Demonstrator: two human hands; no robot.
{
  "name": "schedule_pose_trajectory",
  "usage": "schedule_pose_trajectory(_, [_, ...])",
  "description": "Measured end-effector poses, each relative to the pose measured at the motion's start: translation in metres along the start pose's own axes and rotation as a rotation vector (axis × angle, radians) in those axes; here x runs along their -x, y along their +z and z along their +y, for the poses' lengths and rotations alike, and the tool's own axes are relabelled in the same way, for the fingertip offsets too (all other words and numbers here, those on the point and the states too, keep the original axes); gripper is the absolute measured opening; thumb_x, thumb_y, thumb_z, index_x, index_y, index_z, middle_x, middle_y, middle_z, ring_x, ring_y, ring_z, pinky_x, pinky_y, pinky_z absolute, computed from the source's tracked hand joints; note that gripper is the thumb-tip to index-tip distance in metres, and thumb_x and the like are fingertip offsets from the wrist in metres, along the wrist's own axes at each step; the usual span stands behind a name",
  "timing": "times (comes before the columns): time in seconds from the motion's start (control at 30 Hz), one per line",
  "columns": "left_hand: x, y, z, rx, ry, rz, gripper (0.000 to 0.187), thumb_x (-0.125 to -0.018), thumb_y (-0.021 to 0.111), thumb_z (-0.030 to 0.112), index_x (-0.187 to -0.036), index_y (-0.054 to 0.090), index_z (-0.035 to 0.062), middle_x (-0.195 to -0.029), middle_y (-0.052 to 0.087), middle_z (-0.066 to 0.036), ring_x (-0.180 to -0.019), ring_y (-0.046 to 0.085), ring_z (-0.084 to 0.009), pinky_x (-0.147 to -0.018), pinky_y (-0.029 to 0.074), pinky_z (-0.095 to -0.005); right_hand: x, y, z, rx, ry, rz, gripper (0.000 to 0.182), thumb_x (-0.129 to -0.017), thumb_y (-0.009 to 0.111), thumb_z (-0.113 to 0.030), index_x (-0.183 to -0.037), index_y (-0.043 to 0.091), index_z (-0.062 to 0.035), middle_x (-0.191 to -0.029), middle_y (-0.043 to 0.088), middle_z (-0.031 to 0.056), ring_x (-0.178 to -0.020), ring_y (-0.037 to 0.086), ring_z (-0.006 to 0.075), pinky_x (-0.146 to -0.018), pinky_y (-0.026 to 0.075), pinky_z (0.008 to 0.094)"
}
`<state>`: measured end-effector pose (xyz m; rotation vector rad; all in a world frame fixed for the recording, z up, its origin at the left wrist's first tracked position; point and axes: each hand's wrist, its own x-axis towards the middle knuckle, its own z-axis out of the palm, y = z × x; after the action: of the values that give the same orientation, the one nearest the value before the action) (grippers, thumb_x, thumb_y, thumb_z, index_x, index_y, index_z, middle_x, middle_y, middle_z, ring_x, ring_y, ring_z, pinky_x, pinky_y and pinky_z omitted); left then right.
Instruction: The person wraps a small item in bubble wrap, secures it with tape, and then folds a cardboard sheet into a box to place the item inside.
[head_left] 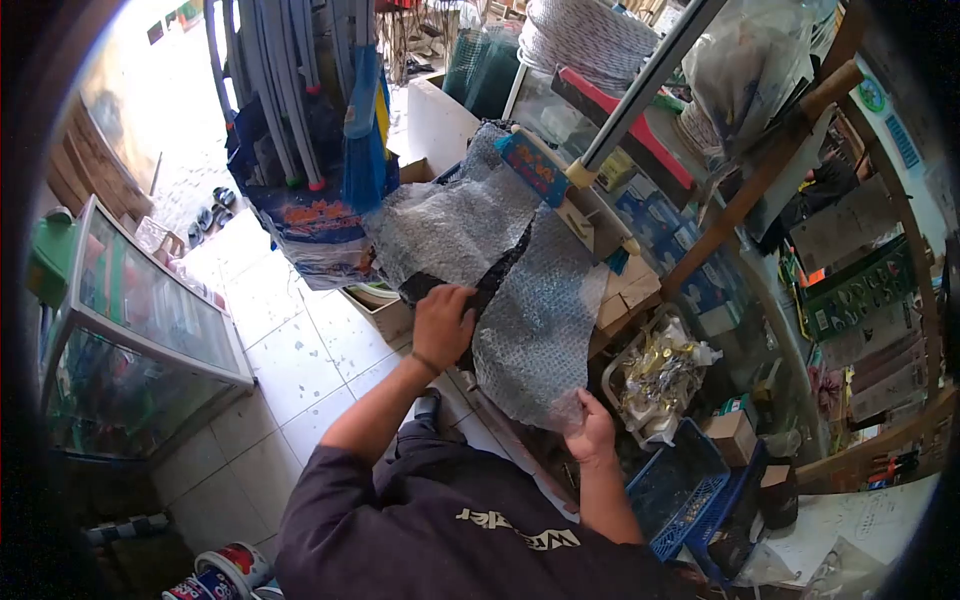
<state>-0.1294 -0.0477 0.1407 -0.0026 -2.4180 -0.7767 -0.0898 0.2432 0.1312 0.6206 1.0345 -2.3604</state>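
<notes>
Left hand (443,322) pressing flat, unclenched, on the bubble wrap (520,290) at centre; right hand (592,432) pinching its edge at five o'clock. Best kept taut, smoothing toward twelve

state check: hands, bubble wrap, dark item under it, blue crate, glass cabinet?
left hand: pressed on the dark item
right hand: gripping the wrap's lower edge
bubble wrap: unrolled, draped over the item
dark item: mostly covered
blue crate: open-topped
glass cabinet: shut
</notes>
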Motion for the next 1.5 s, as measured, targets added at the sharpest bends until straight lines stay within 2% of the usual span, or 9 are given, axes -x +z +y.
schedule_pose_trajectory(0.07, [-0.015,0.024,-0.001,-0.111,-0.008,-0.162,0.035,-0.071,0.065,0.019,-0.103,0.054,0.0106,-0.098,0.051,-0.009,-0.097,0.047,-0.0269,-0.080,0.037,-0.0387,0.005,0.014,-0.017,-0.021,-0.031,-0.042,0.018,-0.088,0.048,-0.020,-0.093,0.058,-0.0061,-0.088,0.063,0.0076,-0.082,0.061,0.0262,-0.074,0.049,0.0434])
schedule_pose_trajectory(0.2, [-0.006,0.055,0.009,-0.175,-0.036,-0.224,0.035,-0.072,0.065,0.032,-0.099,0.057,0.0110,-0.102,0.049,-0.007,-0.100,0.043,-0.0266,-0.079,0.035,-0.0398,0.015,0.023,-0.036,-0.039,-0.242,-0.007,0.020,-0.088,0.048,-0.020,-0.096,0.059,-0.0052,-0.093,0.063,0.0081,-0.092,0.059,0.0304,-0.077,0.048,0.0463])
schedule_pose_trajectory(0.3, [0.007,0.074,0.010,-0.198,-0.042,-0.239,0.038,-0.073,0.063,0.043,-0.094,0.057,0.0114,-0.098,0.049,-0.006,-0.096,0.043,-0.0252,-0.078,0.033,-0.0412,0.011,0.015,-0.041,-0.110,-0.263,-0.021,0.022,-0.087,0.048,-0.021,-0.098,0.059,-0.0045,-0.097,0.063,0.0090,-0.100,0.057,0.0324,-0.079,0.047,0.0468])
schedule_pose_trajectory(0.5, [-0.024,0.087,0.020,-0.118,-0.121,-0.190,0.032,-0.076,0.062,0.038,-0.091,0.057,0.0102,-0.096,0.052,-0.007,-0.098,0.045,-0.0255,-0.079,0.032,-0.0408,0.016,0.024,-0.049,-0.255,-0.326,-0.044,0.026,-0.087,0.046,-0.023,-0.100,0.059,-0.0051,-0.101,0.063,0.0089,-0.102,0.056,0.0328,-0.078,0.047,0.0472])
schedule_pose_trajectory(0.7, [-0.056,0.110,0.014,-0.206,-0.100,-0.465,0.026,-0.076,0.063,0.032,-0.089,0.057,0.0100,-0.093,0.057,-0.007,-0.090,0.053,-0.0236,-0.077,0.036,-0.0404,0.024,0.018,-0.056,-0.233,-0.503,-0.063,0.028,-0.087,0.044,-0.024,-0.100,0.059,-0.0038,-0.102,0.063,0.0099,-0.101,0.057,0.0316,-0.079,0.047,0.0471])
schedule_pose_trajectory(0.9, [-0.070,0.110,0.015,-0.138,-0.106,-0.355,0.028,-0.077,0.062,0.031,-0.092,0.053,0.0091,-0.090,0.058,-0.007,-0.085,0.058,-0.0247,-0.072,0.043,-0.0401,0.044,0.026,-0.053,-0.340,-0.605,0.026,0.028,-0.085,0.045,-0.023,-0.099,0.060,-0.0040,-0.099,0.064,0.0090,-0.096,0.059,0.0280,-0.082,0.046,0.0444])
schedule_pose_trajectory(1.1, [-0.102,0.123,0.011,-0.142,-0.202,-0.619,0.029,-0.078,0.061,0.030,-0.093,0.052,0.0079,-0.094,0.057,-0.010,-0.083,0.060,-0.0284,-0.070,0.047,-0.0439,0.032,0.020,-0.039,-0.369,-0.658,0.066,0.025,-0.084,0.048,-0.023,-0.094,0.062,-0.0051,-0.094,0.065,0.0070,-0.089,0.062,0.0254,-0.080,0.047,0.0435])
schedule_pose_trajectory(1.4, [-0.113,0.114,0.007,-0.132,-0.049,-0.322,0.019,-0.077,0.059,0.020,-0.092,0.053,0.0090,-0.095,0.056,-0.010,-0.092,0.056,-0.0294,-0.070,0.047,-0.0426,0.038,0.031,-0.041,-0.373,-0.697,0.167,0.021,-0.085,0.049,-0.021,-0.091,0.061,-0.0053,-0.088,0.064,0.0059,-0.082,0.061,0.0218,-0.071,0.049,0.0365])
schedule_pose_trajectory(1.5, [-0.126,0.104,0.003,0.202,-0.174,-0.294,0.017,-0.080,0.055,0.015,-0.094,0.050,0.0071,-0.091,0.058,-0.014,-0.086,0.058,-0.0318,-0.071,0.045,-0.0456,0.042,0.029,-0.039,-0.390,-0.745,0.219,0.022,-0.085,0.048,-0.021,-0.094,0.060,-0.0052,-0.088,0.062,0.0057,-0.080,0.060,0.0225,-0.071,0.049,0.0368])
